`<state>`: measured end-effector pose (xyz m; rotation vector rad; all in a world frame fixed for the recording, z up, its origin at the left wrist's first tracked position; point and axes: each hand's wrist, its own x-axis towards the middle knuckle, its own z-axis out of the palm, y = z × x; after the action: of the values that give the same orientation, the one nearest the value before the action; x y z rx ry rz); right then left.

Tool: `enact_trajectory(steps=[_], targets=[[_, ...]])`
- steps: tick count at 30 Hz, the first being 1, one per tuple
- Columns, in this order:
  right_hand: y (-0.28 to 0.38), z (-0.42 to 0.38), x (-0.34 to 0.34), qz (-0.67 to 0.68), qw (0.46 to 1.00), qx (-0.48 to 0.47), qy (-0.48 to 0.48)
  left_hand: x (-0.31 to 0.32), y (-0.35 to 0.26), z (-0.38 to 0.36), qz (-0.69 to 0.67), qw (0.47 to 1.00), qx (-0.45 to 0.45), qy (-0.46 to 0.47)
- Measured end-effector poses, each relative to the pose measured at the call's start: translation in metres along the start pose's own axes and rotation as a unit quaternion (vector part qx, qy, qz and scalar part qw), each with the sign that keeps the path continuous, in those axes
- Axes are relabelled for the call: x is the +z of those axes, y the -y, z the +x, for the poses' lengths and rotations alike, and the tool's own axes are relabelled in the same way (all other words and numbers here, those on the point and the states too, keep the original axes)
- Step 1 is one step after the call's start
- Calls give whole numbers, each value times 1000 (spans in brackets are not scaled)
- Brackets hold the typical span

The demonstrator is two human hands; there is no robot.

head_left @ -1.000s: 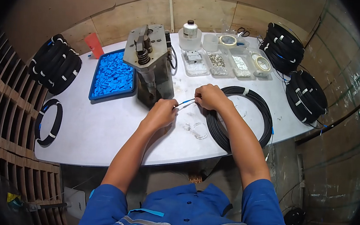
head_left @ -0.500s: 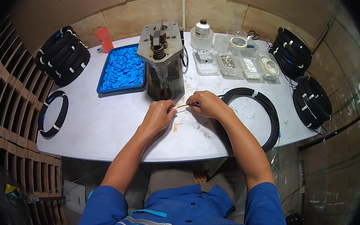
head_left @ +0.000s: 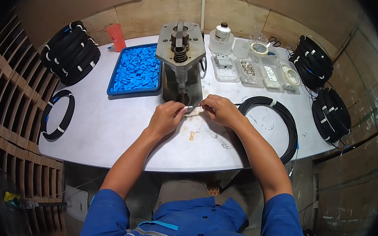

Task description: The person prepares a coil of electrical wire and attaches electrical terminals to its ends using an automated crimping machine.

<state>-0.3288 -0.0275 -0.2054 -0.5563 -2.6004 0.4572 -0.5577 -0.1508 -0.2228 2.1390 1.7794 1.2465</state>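
Note:
My left hand (head_left: 167,116) is closed in a pinch, with a small whitish piece (head_left: 189,107) at its fingertips, too small to identify. Close beside it, my right hand (head_left: 220,110) pinches the end of a thin black cable, mostly hidden by the fingers. The cable runs from behind this hand to a black cable coil (head_left: 292,130) on the right of the table. Both hands are just in front of the base of a metal press (head_left: 181,45), a little above the tabletop.
A blue tray (head_left: 110,88) of small blue parts stands left of the press. Clear bins (head_left: 226,75), a bottle (head_left: 222,32) and tape (head_left: 259,48) are at the back right. Black coils lie at both sides, including a small coil (head_left: 67,118) at left. An orange-red cup (head_left: 116,37) stands behind.
The camera has turned slightly, so the table's things appear farther right. My fingertips are a little closer together, and less of the dark cable end shows between them.

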Motion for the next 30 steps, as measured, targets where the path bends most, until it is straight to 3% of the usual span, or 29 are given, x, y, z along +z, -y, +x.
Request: enact_trajectory(steps=[9, 15, 22, 24, 28, 30], targets=[[3, 19, 13, 1, 998, -40, -58, -7, 15, 10, -74, 993, -32, -91], [2, 23, 20, -4, 997, -21, -77, -11, 28, 15, -50, 997, -51, -32], [2, 28, 23, -14, 994, -24, -102, -7, 41, 18, -39, 998, -41, -38], [2, 29, 24, -18, 994, -25, -105, -8, 39, 17, -69, 994, -85, -30], [0, 33, 28, -20, 994, -20, -105, -5, 44, 17, -99, 992, -66, -43], [0, 35, 30, -18, 994, -22, -109, -5, 44, 16, -107, 989, -100, -27]])
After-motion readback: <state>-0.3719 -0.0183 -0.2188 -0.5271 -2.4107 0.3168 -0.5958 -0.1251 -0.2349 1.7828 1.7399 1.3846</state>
